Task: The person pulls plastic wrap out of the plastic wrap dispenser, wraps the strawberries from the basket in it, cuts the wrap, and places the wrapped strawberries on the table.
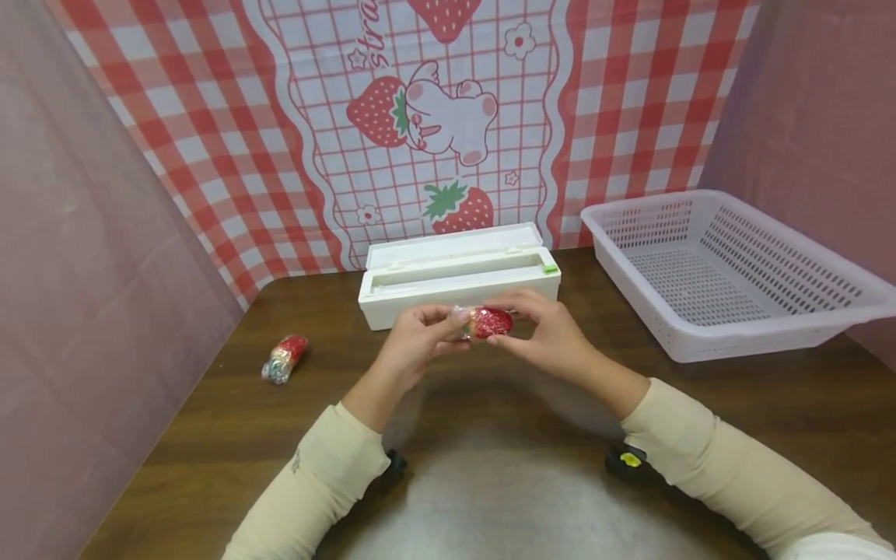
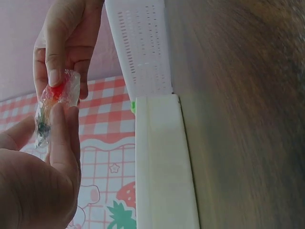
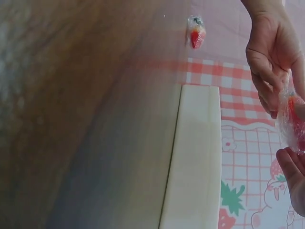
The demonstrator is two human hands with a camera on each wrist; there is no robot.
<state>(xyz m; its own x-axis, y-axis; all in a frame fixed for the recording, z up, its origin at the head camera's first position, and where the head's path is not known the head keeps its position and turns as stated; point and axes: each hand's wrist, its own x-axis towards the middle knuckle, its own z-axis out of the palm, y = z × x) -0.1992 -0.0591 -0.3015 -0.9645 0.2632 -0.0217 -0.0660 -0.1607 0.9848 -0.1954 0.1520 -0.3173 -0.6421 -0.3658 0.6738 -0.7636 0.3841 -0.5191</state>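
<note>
Between both hands, in front of the long white box [image 1: 458,284], is a red strawberry wrapped in clear plastic film [image 1: 490,322]. My left hand [image 1: 420,338] pinches its pale, greenish stem end with thumb and fingers. At the red end, my right hand [image 1: 549,334] holds it between thumb and fingers. The left wrist view shows loose film [image 2: 74,86] standing out around the fruit. Another film-wrapped strawberry [image 1: 285,358] lies alone on the table to the left, and it also appears in the right wrist view [image 3: 196,36].
The white box has its lid [image 1: 455,243] tipped back and a small green piece [image 1: 550,269] at its right end. A white perforated basket [image 1: 700,330] stands at the right. Behind hangs a red-checked strawberry cloth [image 1: 623,117]; the table [image 1: 294,443] is dark wood.
</note>
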